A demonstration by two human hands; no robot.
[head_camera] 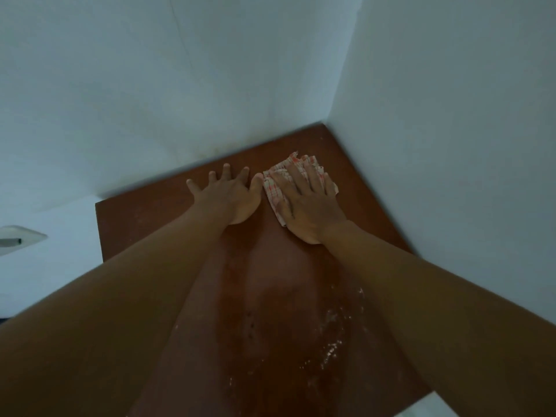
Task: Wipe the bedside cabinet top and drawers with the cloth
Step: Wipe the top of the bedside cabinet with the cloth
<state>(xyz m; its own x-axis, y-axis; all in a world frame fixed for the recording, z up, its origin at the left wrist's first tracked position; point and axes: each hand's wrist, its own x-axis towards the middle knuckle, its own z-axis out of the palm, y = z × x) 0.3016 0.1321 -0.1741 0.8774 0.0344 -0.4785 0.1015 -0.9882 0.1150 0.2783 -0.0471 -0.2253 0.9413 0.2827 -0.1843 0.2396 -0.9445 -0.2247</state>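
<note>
Brown cabinet top (135,230), left hand (231,197) splayed flat on it; right hand (310,206) flat, pressing checked cloth (272,188)

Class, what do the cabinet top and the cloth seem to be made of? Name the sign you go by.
The cabinet top: probably wood or wood veneer, reddish brown, smooth, faintly glossy; a hard flat face with whitish dust specks on it. The cloth: woven fabric, perhaps cotton, white with red checks; it creases softly under the right hand.

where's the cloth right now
In the head view, the cloth lies under the right hand on the cabinet top, far right near the wall corner, just right of the left hand.
</note>
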